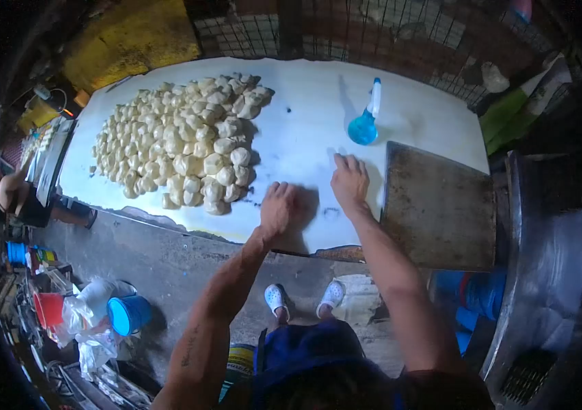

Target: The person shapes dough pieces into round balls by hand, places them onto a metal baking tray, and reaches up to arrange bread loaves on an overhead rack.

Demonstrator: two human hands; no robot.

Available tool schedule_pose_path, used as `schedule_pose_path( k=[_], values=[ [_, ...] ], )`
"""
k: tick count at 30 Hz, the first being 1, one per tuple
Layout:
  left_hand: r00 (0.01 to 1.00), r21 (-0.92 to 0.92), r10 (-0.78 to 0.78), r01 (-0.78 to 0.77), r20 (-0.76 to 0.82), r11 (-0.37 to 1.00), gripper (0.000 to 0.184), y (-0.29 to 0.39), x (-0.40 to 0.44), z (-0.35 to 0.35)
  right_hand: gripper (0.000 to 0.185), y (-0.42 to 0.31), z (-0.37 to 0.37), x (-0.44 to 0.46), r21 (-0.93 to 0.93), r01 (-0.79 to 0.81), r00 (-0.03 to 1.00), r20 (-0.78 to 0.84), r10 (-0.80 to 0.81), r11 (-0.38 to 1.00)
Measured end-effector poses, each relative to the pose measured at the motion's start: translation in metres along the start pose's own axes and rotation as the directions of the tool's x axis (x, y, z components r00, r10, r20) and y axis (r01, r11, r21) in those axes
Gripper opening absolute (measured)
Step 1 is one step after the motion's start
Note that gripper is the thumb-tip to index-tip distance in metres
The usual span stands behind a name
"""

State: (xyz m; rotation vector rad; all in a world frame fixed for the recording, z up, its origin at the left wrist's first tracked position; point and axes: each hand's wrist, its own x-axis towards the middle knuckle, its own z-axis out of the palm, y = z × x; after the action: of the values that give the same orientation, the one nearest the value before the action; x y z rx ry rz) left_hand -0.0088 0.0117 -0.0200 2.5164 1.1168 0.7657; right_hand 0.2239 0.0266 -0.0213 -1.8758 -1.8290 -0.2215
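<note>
Dough balls (181, 147) are piled from near the left edge of the desk (305, 85) toward its middle, and shaping by hand seems to be under way. The left hand (277, 207) is set near the front edge and the right hand (350, 179) farther in, both with curled fingers, but whether dough is held under them cannot be told. Next, soft, even pressing is probably called for.
</note>
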Motion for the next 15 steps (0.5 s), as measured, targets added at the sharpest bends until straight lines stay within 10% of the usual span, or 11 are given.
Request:
schedule_pose_path(
  k=[14, 15],
  values=[
    [0.99, 0.11, -0.04, 0.056, -0.137, 0.992, 0.029, -0.003, 0.011, 0.006, 0.043, -0.004, 0.011, 0.023, -0.045, 0.079, 0.985, -0.152, -0.085, 0.996],
    [0.983, 0.045, -0.177, 0.175, 0.043, 0.984, 0.026, -0.009, -0.003, 0.016, 0.042, -0.007, 0.006, 0.014, 0.082, -0.04, 0.999, -0.017, 0.041, 0.996]
  ],
)
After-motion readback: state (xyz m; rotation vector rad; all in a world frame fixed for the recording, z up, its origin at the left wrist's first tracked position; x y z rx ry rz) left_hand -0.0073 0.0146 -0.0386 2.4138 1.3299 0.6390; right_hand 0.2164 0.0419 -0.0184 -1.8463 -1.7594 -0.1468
